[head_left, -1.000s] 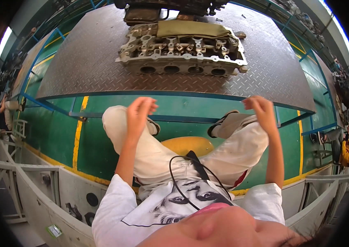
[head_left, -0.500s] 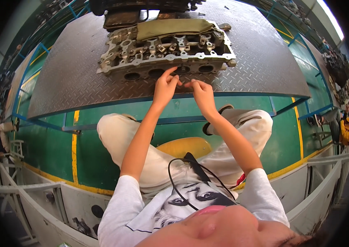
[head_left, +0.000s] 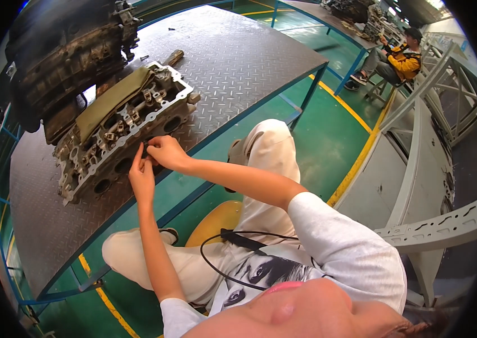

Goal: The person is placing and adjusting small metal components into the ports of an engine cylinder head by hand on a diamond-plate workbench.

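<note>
A metal cylinder head (head_left: pixel 93 169) lies on the table, its row of dark round ports facing me. Just in front of that port side, my left hand (head_left: pixel 141 173) points its index finger upward, with the thumb closed in near it. My right hand (head_left: pixel 166 152) meets it from the right, thumb and fingers pinched together. Between the fingertips of both hands is a small dark piece (head_left: pixel 145 150), too small to name. A folded olive cloth (head_left: pixel 110 106) rests along the top of the cylinder head, beside the exposed valve parts.
Behind the cylinder head stands a large dark engine (head_left: pixel 69 59) on the tread-plate table (head_left: pixel 233 65), which has a blue frame. I sit on a yellow stool (head_left: pixel 214 223). To the far right, a person in a yellow jacket (head_left: pixel 406 63) sits near grey metal framework (head_left: pixel 415 163).
My view has swung to the right, so the table and cylinder head now appear tilted and further left. My hands have come closer together, fingertips meeting near the ports.
</note>
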A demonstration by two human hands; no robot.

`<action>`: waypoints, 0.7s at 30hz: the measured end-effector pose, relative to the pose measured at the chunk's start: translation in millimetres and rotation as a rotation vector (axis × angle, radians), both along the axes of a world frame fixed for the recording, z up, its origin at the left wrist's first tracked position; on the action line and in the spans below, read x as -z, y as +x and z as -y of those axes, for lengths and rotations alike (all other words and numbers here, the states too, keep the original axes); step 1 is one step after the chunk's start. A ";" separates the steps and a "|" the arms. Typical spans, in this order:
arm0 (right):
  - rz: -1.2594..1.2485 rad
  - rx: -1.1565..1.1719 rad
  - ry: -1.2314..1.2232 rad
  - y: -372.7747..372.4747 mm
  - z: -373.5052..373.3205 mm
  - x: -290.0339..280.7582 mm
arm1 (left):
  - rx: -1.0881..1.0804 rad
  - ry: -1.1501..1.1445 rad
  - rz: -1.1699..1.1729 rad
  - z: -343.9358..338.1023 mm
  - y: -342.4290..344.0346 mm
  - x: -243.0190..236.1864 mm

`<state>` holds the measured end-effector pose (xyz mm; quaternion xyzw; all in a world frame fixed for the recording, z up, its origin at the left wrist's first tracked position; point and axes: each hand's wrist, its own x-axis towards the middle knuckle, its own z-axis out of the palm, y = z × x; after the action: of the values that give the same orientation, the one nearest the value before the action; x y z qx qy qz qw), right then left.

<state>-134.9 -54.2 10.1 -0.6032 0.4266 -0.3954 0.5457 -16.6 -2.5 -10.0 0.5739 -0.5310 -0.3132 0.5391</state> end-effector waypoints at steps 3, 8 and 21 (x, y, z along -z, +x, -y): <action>0.106 0.027 0.034 4.3 -2.4 0.6 | -0.028 -0.015 -0.003 0.3 -3.1 2.7; 0.158 0.114 0.021 8.5 -4.6 7.7 | -0.029 -0.004 -0.073 -3.1 -8.7 6.2; 0.330 0.004 0.474 14.1 25.8 13.8 | 0.002 -0.088 -0.225 -4.9 0.3 11.9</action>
<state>-120.8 -80.0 -3.7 -0.3855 0.4135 -0.3787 0.7328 -16.3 2.4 -22.0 0.5104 -0.4810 -0.3526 0.6195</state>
